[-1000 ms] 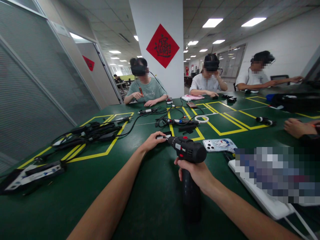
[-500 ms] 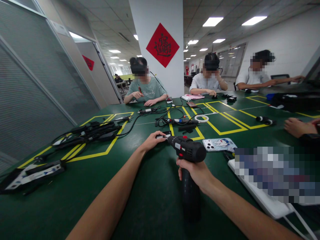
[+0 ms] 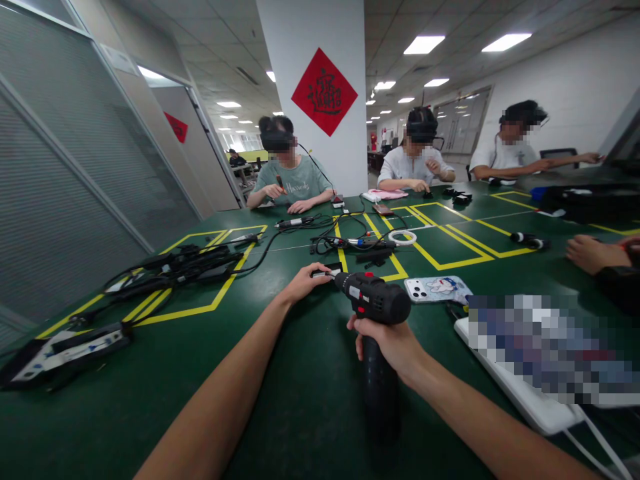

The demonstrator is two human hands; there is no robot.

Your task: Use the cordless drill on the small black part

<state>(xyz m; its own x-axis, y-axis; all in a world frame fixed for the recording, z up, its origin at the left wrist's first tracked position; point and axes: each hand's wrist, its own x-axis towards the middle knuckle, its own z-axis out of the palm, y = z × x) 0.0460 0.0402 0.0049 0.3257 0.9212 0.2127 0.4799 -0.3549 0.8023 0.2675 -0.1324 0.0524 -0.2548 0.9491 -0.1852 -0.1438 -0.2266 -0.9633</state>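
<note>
My right hand [image 3: 387,343] is wrapped round the grip of a black cordless drill [image 3: 375,297] with red buttons. The drill points forward and to the left, its chuck and bit reaching a small black rectangular part [image 3: 334,268] on the green table. My left hand [image 3: 306,283] pinches that part at its left side, fingertips close beside the bit. Exactly where the bit touches is too small to make out. Just beyond lie several small black pieces [image 3: 374,257] and a tangle of cables with pen-like tools [image 3: 350,243].
A phone [image 3: 438,289] and a white device [image 3: 520,380] with cables lie at right. Black cables and tools [image 3: 185,267] and a power strip [image 3: 85,347] are at left. Co-workers sit across the green table [image 3: 280,413]; another person's hands [image 3: 590,253] rest at right.
The drill and my two hands stay almost in place; the fingers of my right hand shift slightly on the grip. Across the table, the middle co-worker's raised hand has come down a little.
</note>
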